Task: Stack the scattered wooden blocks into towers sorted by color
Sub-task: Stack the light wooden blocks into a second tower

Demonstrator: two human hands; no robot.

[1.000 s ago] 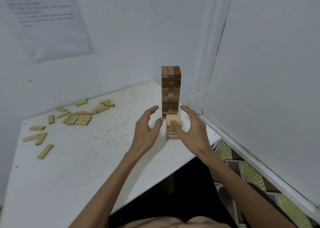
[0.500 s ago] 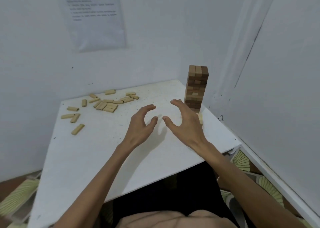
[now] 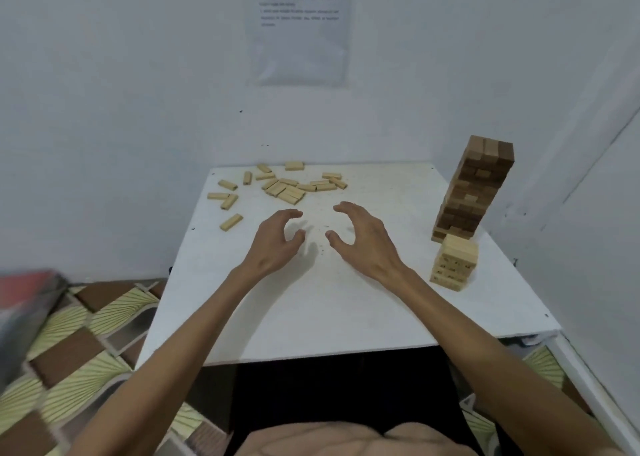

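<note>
A tall tower of dark brown blocks stands at the table's right edge. Just in front of it is a short tower of light blocks. Several loose light blocks lie scattered at the far left of the white table, one light block apart from the rest. My left hand and my right hand hover side by side over the table's middle, fingers loosely curved, both holding nothing.
White walls close in behind and on the right, with a printed sheet taped to the back wall. A patterned floor shows on the left, and a blurred red and grey object lies at the left edge.
Both hands have left the short light tower and moved leftward to the table's middle. The view has swung left, so the towers now sit at the right.
</note>
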